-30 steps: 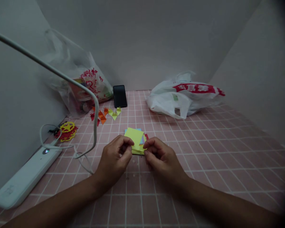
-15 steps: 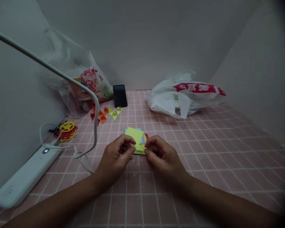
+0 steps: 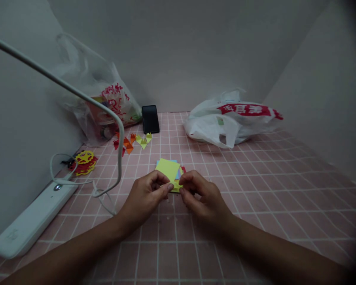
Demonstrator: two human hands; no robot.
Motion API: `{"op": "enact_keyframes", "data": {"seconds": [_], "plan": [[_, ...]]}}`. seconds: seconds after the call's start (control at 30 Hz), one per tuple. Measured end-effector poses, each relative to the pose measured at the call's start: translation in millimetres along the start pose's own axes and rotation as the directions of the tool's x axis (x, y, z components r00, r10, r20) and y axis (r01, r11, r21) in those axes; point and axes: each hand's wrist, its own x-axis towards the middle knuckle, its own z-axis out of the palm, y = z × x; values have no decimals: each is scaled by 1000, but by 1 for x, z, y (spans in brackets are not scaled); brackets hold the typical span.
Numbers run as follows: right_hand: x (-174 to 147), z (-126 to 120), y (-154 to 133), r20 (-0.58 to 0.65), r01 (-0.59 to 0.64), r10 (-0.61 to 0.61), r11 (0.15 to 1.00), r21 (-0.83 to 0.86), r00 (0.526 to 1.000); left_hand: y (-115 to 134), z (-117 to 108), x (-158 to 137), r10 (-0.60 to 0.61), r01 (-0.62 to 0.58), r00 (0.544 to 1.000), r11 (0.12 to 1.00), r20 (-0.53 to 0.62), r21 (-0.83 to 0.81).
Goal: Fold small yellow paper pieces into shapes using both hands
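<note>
Between my hands is a small folded yellow paper [image 3: 177, 186], partly hidden by my fingers. My left hand [image 3: 150, 194] is closed, with thumb and forefinger pinching its left side. On its right side, the thumb and forefinger of my right hand [image 3: 203, 196] pinch the edge. Just beyond lies a stack of coloured paper squares with a yellow sheet [image 3: 167, 168] on top. A blue sheet [image 3: 177, 174] and a red edge [image 3: 183, 170] show from under it.
Folded orange paper pieces [image 3: 128, 146] and yellow ones [image 3: 143, 141] lie near a black phone [image 3: 150, 119]. Plastic bags stand at back left [image 3: 115, 103] and back right [image 3: 213, 124]. Left are a white power bank-like bar [image 3: 35, 215], a white cable [image 3: 120, 158] and yellow-red cutouts [image 3: 84, 158].
My left thumb and fingers have shifted slightly right along the folded yellow paper, covering more of it. My right hand stays nearly in place.
</note>
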Motion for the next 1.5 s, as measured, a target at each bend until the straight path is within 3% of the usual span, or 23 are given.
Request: {"op": "enact_keyframes", "data": {"seconds": [0.5, 0.9, 1.0, 1.13, 1.27, 1.5], "plan": [[2, 0, 0, 8, -12, 12, 999, 47, 1000, -1, 1, 3, -104, 114, 993, 974, 59, -198], [3, -2, -2, 20, -67, 65, 988, 139, 998, -2, 1, 1, -26, 28, 999, 996, 28, -87], [6, -5, -3, 68, -173, 159, 926, 335, 985, -2, -3, 2, -1, 8, 999, 979, 32, -206], [11, -9, -2, 173, -308, 255, 754, 580, 951, -5, -2, 3, -45, 81, 994, 901, 96, -425], [14, -9, 4, 246, -360, 263, 645, 675, 933, -10, 1, 4, -99, 198, 974, 812, 205, -550], [15, -6, 12, 269, -363, 245, 575, 734, 932, -16, 0, 7, -57, 187, 967, 820, 248, -541]]}}
